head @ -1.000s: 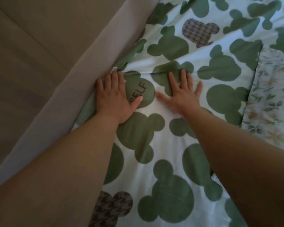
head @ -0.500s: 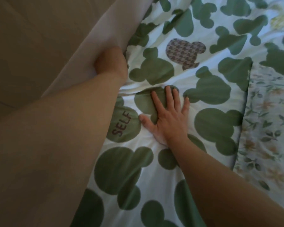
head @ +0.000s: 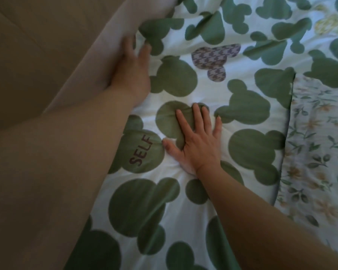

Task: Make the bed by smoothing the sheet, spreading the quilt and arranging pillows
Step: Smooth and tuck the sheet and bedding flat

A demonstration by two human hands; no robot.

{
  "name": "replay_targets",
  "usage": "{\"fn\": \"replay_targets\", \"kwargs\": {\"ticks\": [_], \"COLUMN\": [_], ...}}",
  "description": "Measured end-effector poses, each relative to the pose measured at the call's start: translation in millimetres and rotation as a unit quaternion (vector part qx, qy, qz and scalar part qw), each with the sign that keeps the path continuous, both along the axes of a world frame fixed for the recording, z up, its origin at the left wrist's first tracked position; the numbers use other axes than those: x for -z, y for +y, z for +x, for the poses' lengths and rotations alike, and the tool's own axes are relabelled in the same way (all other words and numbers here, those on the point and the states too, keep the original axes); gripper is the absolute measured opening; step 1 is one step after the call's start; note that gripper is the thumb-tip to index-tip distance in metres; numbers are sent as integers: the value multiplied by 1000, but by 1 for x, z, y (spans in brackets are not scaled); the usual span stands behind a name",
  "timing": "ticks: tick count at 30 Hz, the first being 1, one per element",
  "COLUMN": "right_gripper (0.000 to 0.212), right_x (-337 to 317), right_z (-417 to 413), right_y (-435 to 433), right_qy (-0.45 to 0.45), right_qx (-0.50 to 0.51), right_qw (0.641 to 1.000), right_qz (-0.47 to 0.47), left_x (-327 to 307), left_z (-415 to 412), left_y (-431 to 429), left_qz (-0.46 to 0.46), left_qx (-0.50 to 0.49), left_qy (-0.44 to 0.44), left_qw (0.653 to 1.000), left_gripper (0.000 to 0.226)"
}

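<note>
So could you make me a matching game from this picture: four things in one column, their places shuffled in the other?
Things: 1 left hand; 2 right hand; 3 houndstooth shape; 4 floral fabric.
Places: A far right of the view; B flat on the quilt beside the SELF lettering; C at the quilt's edge against the pale fabric; D printed on the quilt beyond the right hand.
Pairs: 1-C; 2-B; 3-D; 4-A.

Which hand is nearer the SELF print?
Right. The right hand lies flat on the quilt with its thumb just beside the SELF print; the left hand is farther up, at the quilt's edge.
</note>
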State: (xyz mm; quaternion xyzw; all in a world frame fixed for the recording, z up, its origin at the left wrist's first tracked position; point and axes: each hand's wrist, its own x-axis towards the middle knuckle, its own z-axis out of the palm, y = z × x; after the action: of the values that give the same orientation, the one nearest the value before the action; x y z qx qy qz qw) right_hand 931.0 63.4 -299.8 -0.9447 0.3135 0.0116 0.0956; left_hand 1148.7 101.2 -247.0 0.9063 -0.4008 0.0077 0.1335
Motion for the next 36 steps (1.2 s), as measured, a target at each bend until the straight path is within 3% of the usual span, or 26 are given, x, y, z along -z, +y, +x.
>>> {"fn": "replay_targets", "kwargs": {"ticks": [3,9,17,24,26,28,31,36], "right_gripper": [82,81,81,82,82,82,81,83], "right_x": [1,1,1,3,4,4,4,6], "right_z": [-1,0,0,-1,0,-1,-1,-3], "right_y": [-1,-1,-1,0,0,-1,-5,-1], "right_qy": [-7,-13,-20,-13,-11,-7,-10,-16], "right_qx": [0,1,3,-1,-1,-4,-6,-7], "right_qw": [1000,1000,1000,1000,1000,1000,1000,1000], "right_qz": [-3,-1,0,-1,-1,-1,0,-10], "left_x": [21,13,-1,16,17,20,18,13], "left_z": [3,5,1,-14,-16,-21,-25,-43], "left_y": [4,-12,-21,-17,-9,4,29,73], "left_qz": [64,38,72,-29,-38,-42,-67,14], "left_qx": [51,-30,-106,-24,-1,2,-73,-105], "left_qy": [24,183,116,123,132,147,187,111], "left_qw": [996,982,985,992,991,988,977,988], "left_gripper": [57,74,59,26,34,62,98,82]}}
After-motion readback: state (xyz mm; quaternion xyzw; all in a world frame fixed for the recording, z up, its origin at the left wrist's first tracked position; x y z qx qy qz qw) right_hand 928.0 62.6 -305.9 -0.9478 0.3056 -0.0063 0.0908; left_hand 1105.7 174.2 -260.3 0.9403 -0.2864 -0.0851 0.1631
